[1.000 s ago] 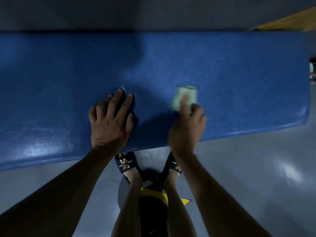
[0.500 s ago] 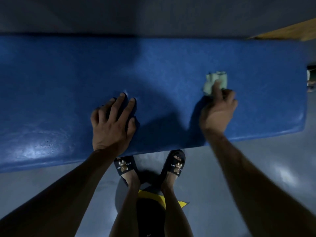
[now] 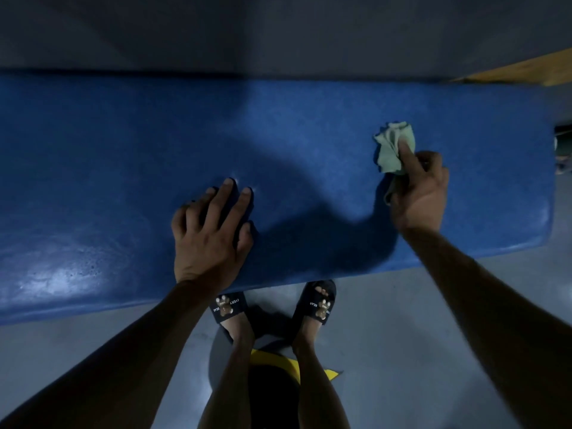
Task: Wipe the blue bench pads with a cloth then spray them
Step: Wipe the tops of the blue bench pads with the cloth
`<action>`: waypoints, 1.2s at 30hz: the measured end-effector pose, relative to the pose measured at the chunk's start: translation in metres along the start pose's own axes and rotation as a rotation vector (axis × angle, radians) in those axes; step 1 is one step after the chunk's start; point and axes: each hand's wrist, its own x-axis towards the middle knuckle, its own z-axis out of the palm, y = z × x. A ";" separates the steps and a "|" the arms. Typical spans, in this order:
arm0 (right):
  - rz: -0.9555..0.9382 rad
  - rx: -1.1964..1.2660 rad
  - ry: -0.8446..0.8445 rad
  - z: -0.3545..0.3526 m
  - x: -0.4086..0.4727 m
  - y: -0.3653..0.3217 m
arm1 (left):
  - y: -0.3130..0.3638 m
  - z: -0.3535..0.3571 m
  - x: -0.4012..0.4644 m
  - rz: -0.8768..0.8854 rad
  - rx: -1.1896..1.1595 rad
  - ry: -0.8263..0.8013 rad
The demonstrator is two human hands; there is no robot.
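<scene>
Right hand (image 3: 418, 193) is travelling rightward across the blue bench pad (image 3: 123, 150), carrying the crumpled pale green cloth (image 3: 393, 148) from near mid-pad toward the pad's right end. Cloth is bunching looser, index finger pressing on it. The gap to the left hand (image 3: 210, 233) is widening.
</scene>
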 end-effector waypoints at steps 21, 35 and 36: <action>0.125 0.022 0.056 0.029 -0.003 -0.064 | -0.002 0.006 0.001 0.004 0.012 0.002; -0.184 -0.108 -0.014 0.002 0.061 0.011 | 0.001 0.006 0.001 0.005 0.037 0.058; -0.067 -0.091 0.006 -0.001 0.060 0.014 | 0.000 0.006 0.002 0.008 0.043 0.055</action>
